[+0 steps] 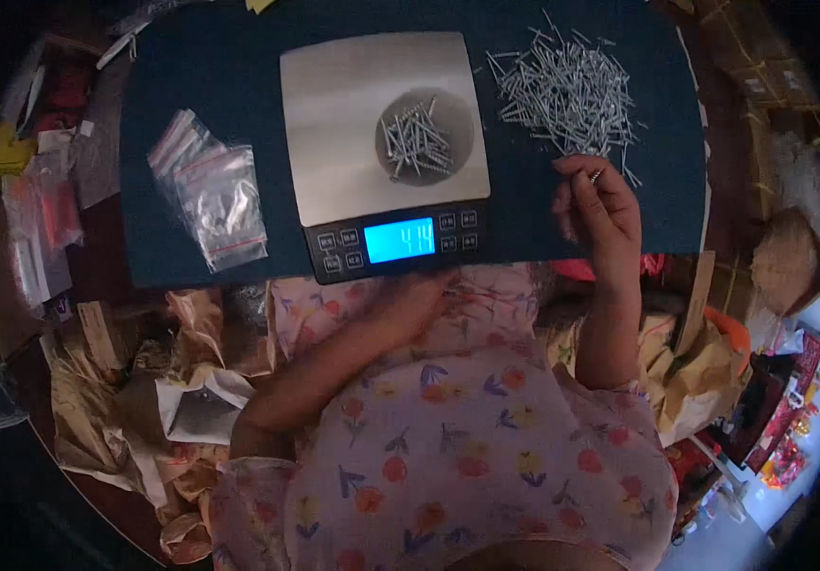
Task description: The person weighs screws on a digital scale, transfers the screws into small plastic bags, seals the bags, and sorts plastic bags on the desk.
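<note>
Pink floral fabric top (458, 447) closest. L hand (434, 290) low in front of it, finger state can't tell. R hand (605, 209) pinches min. 1 thin silver metal screw (595, 176) by loose screw pile (567, 90). Step's prob. weighing; next move calls for release into screw-strewn round grey dish (459, 138) on steel-topped black scale (334, 124).
</note>
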`<state>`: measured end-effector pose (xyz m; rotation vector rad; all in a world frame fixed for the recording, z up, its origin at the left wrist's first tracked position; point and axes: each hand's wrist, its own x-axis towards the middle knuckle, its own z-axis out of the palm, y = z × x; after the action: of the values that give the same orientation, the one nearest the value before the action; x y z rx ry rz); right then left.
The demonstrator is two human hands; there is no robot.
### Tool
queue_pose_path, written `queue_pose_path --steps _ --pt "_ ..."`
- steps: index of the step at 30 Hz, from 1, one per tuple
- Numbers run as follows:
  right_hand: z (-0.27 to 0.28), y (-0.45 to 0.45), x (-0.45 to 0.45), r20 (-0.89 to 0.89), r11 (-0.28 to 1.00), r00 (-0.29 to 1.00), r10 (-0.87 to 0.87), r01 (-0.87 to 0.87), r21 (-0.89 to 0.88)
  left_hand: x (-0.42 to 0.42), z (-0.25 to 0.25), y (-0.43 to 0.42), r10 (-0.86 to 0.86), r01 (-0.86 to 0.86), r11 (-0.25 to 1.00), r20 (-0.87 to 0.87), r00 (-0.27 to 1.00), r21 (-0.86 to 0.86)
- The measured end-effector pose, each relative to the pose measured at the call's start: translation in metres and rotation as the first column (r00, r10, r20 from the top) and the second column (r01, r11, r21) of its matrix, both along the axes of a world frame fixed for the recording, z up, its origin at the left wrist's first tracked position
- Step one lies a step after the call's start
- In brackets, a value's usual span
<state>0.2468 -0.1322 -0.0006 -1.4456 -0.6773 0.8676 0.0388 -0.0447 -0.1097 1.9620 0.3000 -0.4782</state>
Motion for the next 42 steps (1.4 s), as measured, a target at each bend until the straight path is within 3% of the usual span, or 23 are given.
queue_pose_path --steps 2,5,8,15,17,18,20,21,23,24,27,30,32,33,35,36,38,39,42 --pt "-0.007 -0.012 -0.003 -0.013 1.0 1.0 -0.011 0.011 -0.023 0.011 0.022 0.006 0.018 -0.02 1.0 -0.073 0.997 -0.019" --pt "-0.006 -0.024 -0.01 -0.018 0.996 0.999 -0.036 0.035 -0.086 0.008 0.001 -0.001 0.052 -0.053 0.996 -0.03 0.998 -0.069" --pt "-0.008 -0.032 -0.015 -0.062 0.995 0.997 -0.047 0.041 -0.094 0.008 0.016 0.002 0.107 -0.119 0.983 -0.09 0.99 -0.137" --pt "-0.015 -0.043 -0.022 -0.119 0.994 0.992 0.049 -0.06 -0.096 -0.004 0.009 -0.006 0.136 -0.129 0.99 0.178 0.975 -0.052" --pt "-0.016 -0.045 -0.023 -0.261 0.993 0.963 0.073 -0.093 -0.068 -0.006 0.01 -0.006 0.123 -0.103 0.99 0.232 0.965 -0.098" --pt "-0.016 -0.046 -0.024 -0.329 0.993 0.94 0.085 -0.108 -0.052 -0.007 0.009 -0.005 0.089 -0.071 0.995 0.265 0.96 -0.077" --pt "-0.027 -0.048 -0.024 -0.302 0.993 0.949 0.092 -0.11 -0.041 -0.009 0.008 -0.002 0.019 -0.01 1.0 0.331 0.943 -0.03" --pt "-0.028 -0.045 -0.025 -0.287 0.993 0.953 0.097 -0.111 -0.034 -0.008 0.01 -0.001 0.006 0.004 0.999 0.256 0.967 -0.035" --pt "-0.02 -0.033 -0.026 -0.125 0.994 0.989 0.073 -0.083 -0.075 -0.008 0.019 0.003 -0.022 0.026 0.999 0.103 0.994 -0.044" --pt "-0.012 -0.023 -0.028 -0.041 0.994 0.997 0.062 -0.065 -0.091 -0.009 0.02 0.004 -0.031 0.029 1.0 0.198 0.98 0.012" --pt "0.004 0.016 -0.035 0.277 0.996 0.961 0.021 -0.043 0.073 -0.016 0.029 0.004 -0.09 0.029 0.988 0.407 0.909 0.153" --pt "0.012 0.054 -0.03 0.741 0.98 0.67 0.05 -0.175 0.092 -0.024 0.048 0.001 -0.133 0.031 0.975 0.469 0.873 0.218" --pt "0.019 0.077 -0.037 0.867 0.986 0.497 -0.029 -0.13 0.108 -0.029 0.054 0.001 -0.126 0.004 0.971 0.499 0.857 0.238" --pt "0.021 0.083 -0.038 0.914 0.987 0.4 -0.067 -0.106 0.119 -0.028 0.06 0.003 -0.044 -0.035 0.989 0.502 0.864 0.147" --pt "0.022 0.079 -0.035 0.862 0.987 0.503 -0.053 -0.106 0.122 -0.026 0.073 0.007 0.122 -0.115 0.992 0.485 0.866 -0.045" --pt "0.021 0.072 -0.033 0.832 0.987 0.553 -0.041 -0.106 0.119 -0.027 0.074 0.011 0.16 -0.201 0.979 0.587 0.793 0.005" --pt "0.011 0.054 -0.028 0.622 0.994 0.782 0.029 -0.089 0.065 -0.029 0.075 0.021 0.197 -0.38 0.922 0.766 0.611 0.066" --pt "0.006 0.044 -0.027 0.492 0.996 0.869 0.058 -0.087 0.036 -0.026 0.081 0.03 0.184 -0.442 0.888 0.781 0.597 0.129" --pt "-0.005 0.023 -0.024 0.582 0.997 0.812 0.04 -0.075 0.037 0.001 0.11 0.062 0.181 -0.618 0.748 0.821 0.541 0.242"
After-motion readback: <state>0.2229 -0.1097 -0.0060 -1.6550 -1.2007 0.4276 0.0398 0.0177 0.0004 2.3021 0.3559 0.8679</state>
